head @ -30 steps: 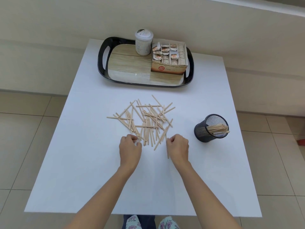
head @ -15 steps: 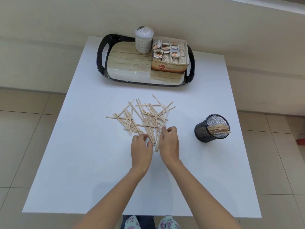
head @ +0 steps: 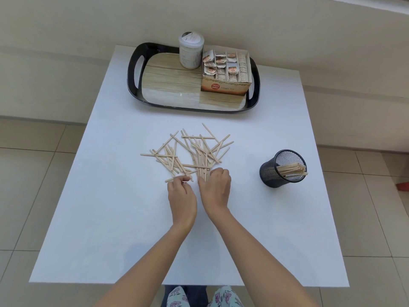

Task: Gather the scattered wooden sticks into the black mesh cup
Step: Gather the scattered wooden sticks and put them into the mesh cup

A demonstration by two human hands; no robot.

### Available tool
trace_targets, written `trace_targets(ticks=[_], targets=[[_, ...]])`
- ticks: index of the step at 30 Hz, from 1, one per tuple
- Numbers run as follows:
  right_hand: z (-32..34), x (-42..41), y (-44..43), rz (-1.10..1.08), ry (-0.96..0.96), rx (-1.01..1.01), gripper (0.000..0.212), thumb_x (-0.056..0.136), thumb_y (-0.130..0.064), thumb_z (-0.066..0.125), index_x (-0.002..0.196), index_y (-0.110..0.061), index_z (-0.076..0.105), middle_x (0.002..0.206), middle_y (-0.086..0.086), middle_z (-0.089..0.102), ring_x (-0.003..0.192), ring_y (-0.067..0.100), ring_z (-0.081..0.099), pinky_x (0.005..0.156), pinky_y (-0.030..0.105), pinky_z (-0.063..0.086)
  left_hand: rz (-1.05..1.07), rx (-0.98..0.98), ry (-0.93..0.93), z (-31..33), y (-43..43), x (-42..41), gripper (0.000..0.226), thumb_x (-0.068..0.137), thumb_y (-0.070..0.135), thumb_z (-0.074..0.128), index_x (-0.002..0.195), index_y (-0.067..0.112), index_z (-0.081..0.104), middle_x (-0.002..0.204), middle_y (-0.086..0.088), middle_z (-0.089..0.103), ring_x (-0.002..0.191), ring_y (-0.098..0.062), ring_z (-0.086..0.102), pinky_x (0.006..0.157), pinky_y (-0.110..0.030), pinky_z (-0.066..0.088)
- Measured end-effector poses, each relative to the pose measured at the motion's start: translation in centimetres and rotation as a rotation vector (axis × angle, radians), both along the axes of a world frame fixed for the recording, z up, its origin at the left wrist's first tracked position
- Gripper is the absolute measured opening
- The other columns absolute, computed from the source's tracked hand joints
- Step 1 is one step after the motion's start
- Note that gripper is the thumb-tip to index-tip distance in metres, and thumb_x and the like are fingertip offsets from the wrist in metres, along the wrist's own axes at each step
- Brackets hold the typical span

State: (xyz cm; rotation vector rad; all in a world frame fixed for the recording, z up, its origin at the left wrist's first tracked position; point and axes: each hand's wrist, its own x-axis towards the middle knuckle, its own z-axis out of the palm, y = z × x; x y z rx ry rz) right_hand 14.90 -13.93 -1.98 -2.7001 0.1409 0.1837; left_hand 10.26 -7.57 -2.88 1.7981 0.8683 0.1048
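Floor and wall: beige tiled floor (head: 33, 185) around the desk; pale wall (head: 221, 18) behind it.
Desk: white square desk (head: 110, 218) carrying every item listed below.
Tray: black oval tray with two handle cut-outs and a wood-grain base (head: 168, 85), at the far edge of the desk.
Box: open cardboard box of sachets in rows (head: 225, 72), on the right part of the tray, with a red round label on its front.
Jar: pale cylindrical lidded jar (head: 190, 50), upright on the tray, touching or just beside the box's left side.
Cup: black mesh cup (head: 282, 169), upright on the right of the desk, well apart from the pile; a bundle of wooden sticks leans inside it, ends past the right rim.
Sticks: scattered thin flat wooden sticks (head: 188, 151), lying criss-crossed in a loose pile at the desk's middle, between the tray and the hands.
Left hand: left hand (head: 181, 196), at the pile's near edge, fingers (head: 184, 178) curled narrow onto the near ends of a few sticks.
Right hand: right hand (head: 215, 189), just beside the left, fingers bunched over the near ends of an upright-running cluster of sticks; whether they grip cannot be told.
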Motion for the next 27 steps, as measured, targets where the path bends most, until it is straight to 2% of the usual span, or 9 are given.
trace_targets(ticks=[5, 7, 10, 13, 16, 20, 23, 27], targets=[[0.9, 1.1, 0.8, -0.008, 0.176, -0.126, 0.02, 0.092, -0.015, 0.052, 0.107, -0.002, 0.059, 0.109, 0.013, 0.057, 0.098, 0.027, 0.057, 0.075, 0.029, 0.045, 0.01, -0.046, 0.042, -0.1, 0.3, -0.2, 0.025, 0.097, 0.009, 0.033, 0.103, 0.019, 0.055, 0.109, 0.002, 0.048, 0.083, 0.019, 0.044, 0.069, -0.01, 0.026], [1.0, 1.2, 0.8, 0.009, 0.25, -0.171, 0.018, 0.091, -0.009, 0.053, 0.105, -0.003, 0.062, 0.109, 0.014, 0.058, 0.097, 0.028, 0.059, 0.071, 0.029, 0.045, 0.007, -0.052, 0.056, 0.0, 0.4, -0.2, 0.024, 0.097, 0.009, 0.034, 0.103, 0.02, 0.054, 0.109, 0.002, 0.049, 0.083, 0.013, 0.046, 0.069, -0.011, 0.026], [0.9, 1.3, 0.6, 0.039, 0.321, -0.224, 0.022, 0.092, -0.008, 0.053, 0.112, -0.003, 0.061, 0.114, 0.014, 0.055, 0.101, 0.028, 0.059, 0.076, 0.028, 0.048, 0.004, -0.06, 0.071, 0.2, 0.3, -0.1, 0.023, 0.098, 0.01, 0.034, 0.102, 0.019, 0.054, 0.109, 0.002, 0.048, 0.083, 0.0, 0.045, 0.075, -0.015, 0.027], [0.8, 1.3, 0.1, 0.037, 0.377, -0.239, 0.028, 0.094, -0.008, 0.049, 0.121, -0.002, 0.055, 0.121, 0.014, 0.053, 0.108, 0.027, 0.057, 0.084, 0.029, 0.049, -0.007, -0.077, 0.075, 0.4, 0.3, -0.1, 0.022, 0.098, 0.011, 0.034, 0.101, 0.021, 0.053, 0.108, 0.002, 0.049, 0.085, -0.002, 0.044, 0.078, -0.017, 0.027], [1.4, 1.6, -0.7, -0.037, 0.434, -0.053, 0.03, 0.095, -0.009, 0.048, 0.123, 0.001, 0.043, 0.121, 0.017, 0.054, 0.11, 0.033, 0.057, 0.082, 0.035, 0.047, -0.012, -0.1, 0.071, 0.7, 0.4, -0.2, 0.022, 0.099, 0.011, 0.034, 0.102, 0.021, 0.053, 0.109, 0.002, 0.051, 0.091, -0.006, 0.045, 0.083, -0.021, 0.029], [2.3, 2.0, -2.1, -0.083, 0.55, 0.16, 0.026, 0.096, -0.005, 0.039, 0.122, 0.0, 0.035, 0.101, 0.017, 0.052, 0.087, 0.029, 0.051, 0.068, 0.034, 0.041, -0.033, -0.154, 0.079, 1.1, 0.2, -0.3, 0.024, 0.099, 0.012, 0.033, 0.105, 0.018, 0.055, 0.114, -0.001, 0.055, 0.103, -0.013, 0.05, 0.085, -0.024, 0.032], [1.8, 1.7, -3.6, -0.11, 0.594, 0.325, 0.01, 0.099, -0.007, 0.032, 0.108, -0.006, 0.035, 0.109, 0.02, 0.054, 0.088, 0.026, 0.046, 0.076, 0.039, 0.042, -0.074, -0.185, 0.096, 1.5, -0.3, -0.3, 0.026, 0.099, 0.013, 0.033, 0.109, 0.014, 0.057, 0.113, -0.003, 0.058, 0.103, -0.014, 0.052, 0.083, -0.025, 0.035], [0.8, 1.0, -5.4, -0.108, 0.548, 0.425, 0.027, 0.096, -0.01, 0.029, 0.112, -0.005, 0.051, 0.096, 0.007, 0.052, 0.08, 0.022, 0.047, 0.074, 0.036, 0.042, -0.141, -0.24, 0.096, 2.1, -0.9, -0.3, 0.025, 0.1, 0.015, 0.036, 0.104, 0.016, 0.061, 0.106, -0.002, 0.065, 0.094, -0.016, 0.057, 0.076, -0.026, 0.04]])
